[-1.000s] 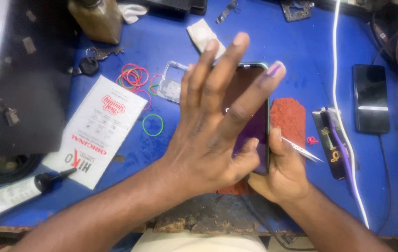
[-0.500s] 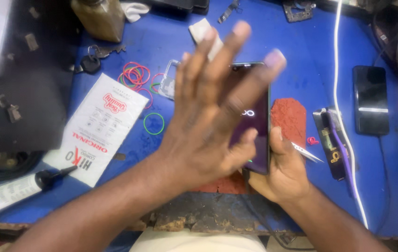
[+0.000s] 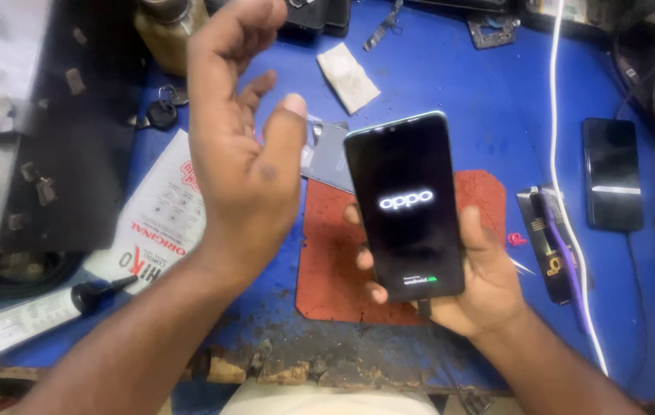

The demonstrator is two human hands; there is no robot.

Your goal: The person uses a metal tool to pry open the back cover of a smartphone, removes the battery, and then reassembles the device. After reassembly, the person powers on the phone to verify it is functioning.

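Observation:
My right hand (image 3: 473, 284) grips a black smartphone (image 3: 406, 204) upright from below, its screen lit with a white logo. My left hand (image 3: 239, 146) is raised to the left of the phone, palm turned sideways, fingers loosely curled and apart, holding nothing and clear of the phone. Under the phone lies a red-brown work mat (image 3: 335, 261) on the blue bench top (image 3: 450, 92).
A second dark phone (image 3: 611, 173) lies at right beside a white cable (image 3: 556, 115). A purple-handled tool on a black pack (image 3: 550, 242), a white printed sachet (image 3: 154, 219), a glue tube (image 3: 28, 319), a folded white cloth (image 3: 349, 77), keys (image 3: 160, 111) and a black tray (image 3: 43, 146) surround the mat.
My left hand, which was spread flat over the phone, has lifted off and swung left. The phone's lit screen is now uncovered and tilted up toward me.

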